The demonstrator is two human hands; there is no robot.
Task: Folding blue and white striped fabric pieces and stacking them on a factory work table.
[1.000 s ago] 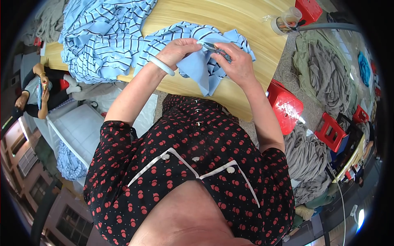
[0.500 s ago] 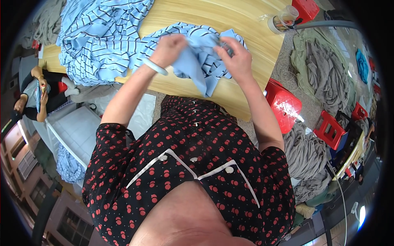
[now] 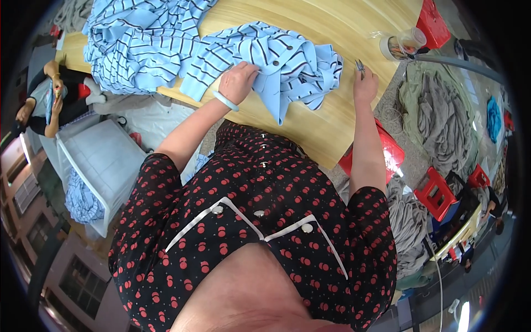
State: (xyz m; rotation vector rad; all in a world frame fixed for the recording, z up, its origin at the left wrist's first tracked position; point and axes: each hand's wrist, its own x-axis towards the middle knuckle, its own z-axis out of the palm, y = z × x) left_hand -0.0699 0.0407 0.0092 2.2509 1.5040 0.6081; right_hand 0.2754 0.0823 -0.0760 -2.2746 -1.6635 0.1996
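Observation:
A light blue shirt (image 3: 298, 72) with dark and white stripes lies bunched on the wooden table, dark buttons showing on its plain blue band. A plain blue pointed part of it hangs toward the near edge. My left hand (image 3: 238, 84), wearing a pale bangle, is closed on the shirt's near left side; its fingertips are partly hidden. To the right of the shirt, low over the tabletop, my right hand (image 3: 365, 86) grips small metal thread snips (image 3: 360, 67), their tips pointing away from me.
More striped blue garments (image 3: 138, 55) are heaped on the table's left. A clear jar (image 3: 395, 48) stands at the far right, near a red container (image 3: 433, 25). A red stool (image 3: 381, 152) and grey fabric piles (image 3: 437, 119) lie right. Another person (image 3: 47, 102) sits left beside a white bin (image 3: 105, 155).
My right hand has moved away from the shirt to the right, and the snips now show clearly. My left hand has come down nearer to me. The shirt lies flatter, with buttons visible.

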